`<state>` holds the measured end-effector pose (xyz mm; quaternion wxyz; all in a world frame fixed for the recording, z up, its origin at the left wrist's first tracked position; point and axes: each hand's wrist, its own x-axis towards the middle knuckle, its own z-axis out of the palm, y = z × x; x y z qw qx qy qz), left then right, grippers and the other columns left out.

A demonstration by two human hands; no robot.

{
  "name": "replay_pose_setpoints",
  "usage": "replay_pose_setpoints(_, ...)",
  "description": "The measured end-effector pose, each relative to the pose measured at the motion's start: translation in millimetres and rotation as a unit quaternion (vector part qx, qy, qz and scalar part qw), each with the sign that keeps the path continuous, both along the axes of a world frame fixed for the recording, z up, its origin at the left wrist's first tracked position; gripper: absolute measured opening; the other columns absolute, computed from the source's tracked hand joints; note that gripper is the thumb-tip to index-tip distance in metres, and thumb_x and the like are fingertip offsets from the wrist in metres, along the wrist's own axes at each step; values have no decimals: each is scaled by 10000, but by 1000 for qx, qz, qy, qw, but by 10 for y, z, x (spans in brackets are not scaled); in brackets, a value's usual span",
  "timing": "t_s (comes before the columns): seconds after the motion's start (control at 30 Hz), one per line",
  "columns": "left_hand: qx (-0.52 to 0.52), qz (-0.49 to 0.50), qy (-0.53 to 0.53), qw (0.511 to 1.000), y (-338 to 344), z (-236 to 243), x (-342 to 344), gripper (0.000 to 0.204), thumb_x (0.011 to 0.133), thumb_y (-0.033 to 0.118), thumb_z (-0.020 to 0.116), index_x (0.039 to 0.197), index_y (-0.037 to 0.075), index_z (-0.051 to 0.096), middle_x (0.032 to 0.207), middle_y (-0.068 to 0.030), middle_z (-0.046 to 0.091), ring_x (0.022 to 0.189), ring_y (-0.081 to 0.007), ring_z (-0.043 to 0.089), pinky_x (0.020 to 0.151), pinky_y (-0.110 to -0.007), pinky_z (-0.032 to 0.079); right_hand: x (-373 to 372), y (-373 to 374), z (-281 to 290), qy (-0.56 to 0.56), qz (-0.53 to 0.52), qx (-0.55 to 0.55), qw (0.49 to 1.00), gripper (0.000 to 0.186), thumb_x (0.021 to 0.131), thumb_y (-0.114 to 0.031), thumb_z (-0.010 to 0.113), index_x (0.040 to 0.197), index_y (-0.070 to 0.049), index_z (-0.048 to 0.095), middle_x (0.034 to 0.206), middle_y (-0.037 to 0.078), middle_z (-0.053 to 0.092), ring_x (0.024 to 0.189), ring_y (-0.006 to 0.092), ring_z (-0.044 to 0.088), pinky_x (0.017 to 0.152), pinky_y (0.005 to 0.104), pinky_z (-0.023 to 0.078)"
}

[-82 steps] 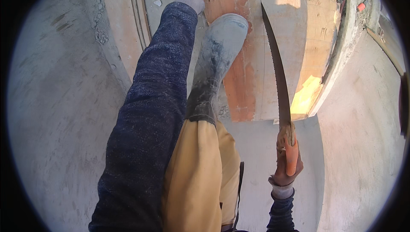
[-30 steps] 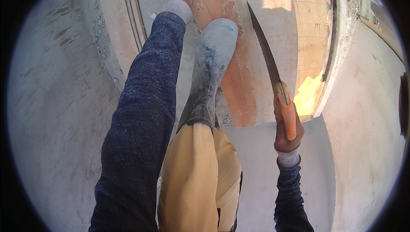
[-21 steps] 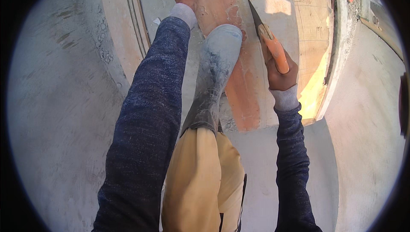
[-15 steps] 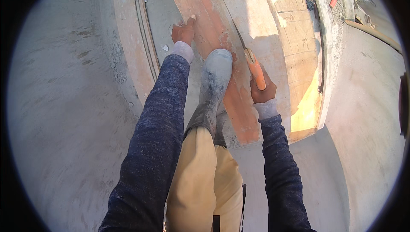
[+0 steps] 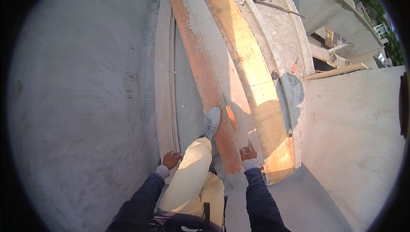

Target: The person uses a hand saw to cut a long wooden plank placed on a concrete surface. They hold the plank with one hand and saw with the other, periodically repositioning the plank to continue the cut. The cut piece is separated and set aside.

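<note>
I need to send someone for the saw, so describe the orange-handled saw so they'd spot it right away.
Find the long reddish plank lying lengthwise on the concrete, with a grey boot planted on it. Just right of the boot lies the saw, ahead of the empty right hand. Its bright orange handle is the only small vivid thing among the pale boards.

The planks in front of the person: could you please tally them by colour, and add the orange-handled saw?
Reddish plank: 1
Pale yellow plank: 1
Grey plank: 1
Orange-handled saw: 1
Total: 4
</note>
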<state>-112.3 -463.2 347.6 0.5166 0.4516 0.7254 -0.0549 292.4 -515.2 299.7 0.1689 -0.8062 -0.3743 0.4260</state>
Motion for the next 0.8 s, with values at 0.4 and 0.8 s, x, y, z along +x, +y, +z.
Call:
replay_pose_setpoints(0.4, 198, -20, -63, 978, 256, 1441, 743, 443, 942, 372, 624, 1186, 7, 685, 1128, -198, 716, 1074, -345, 675, 957, -420, 501, 63, -3162, 1219, 21, -99, -264, 959, 649, 866, -241, 728, 1435, -17, 508, 1004, 222, 711, 710, 318, 707, 708, 416, 584)
replay_pose_setpoints(0.8, 144, -200, 63, 967, 652, 1751, 1737, 958, 823, 478, 740, 1516, 43, 241, 1495, -238, 387, 1388, -431, 404, 1104, -499, 406, -237, -3383, 1450, 193, -439, -70, 875, 712, 851, -108, 626, 1503, 32, 378, 807, 155, 687, 553, 206, 619, 443, 344, 477)
